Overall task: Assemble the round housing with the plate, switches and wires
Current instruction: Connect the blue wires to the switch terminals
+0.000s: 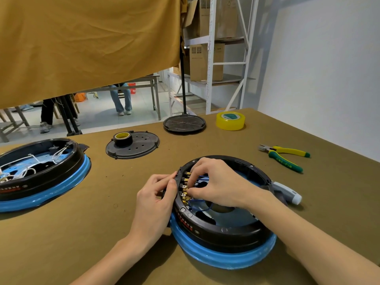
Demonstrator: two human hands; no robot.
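Brown worktop (102, 233), left to right: second housing with white wires (39, 173); left hand (158, 194) pinching the rim of the round housing (222, 235), front centre; right hand (216, 182) inside, fingertips closed at the brass switch terminals (185, 192) beside a blue wire (197, 204). Advisable: brace the rim, push connectors straight.

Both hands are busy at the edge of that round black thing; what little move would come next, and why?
Probably the right hand pushes the blue wire onto a brass terminal: its fingers already pinch at the terminal row, while the left hand grips the housing rim, steadying it.
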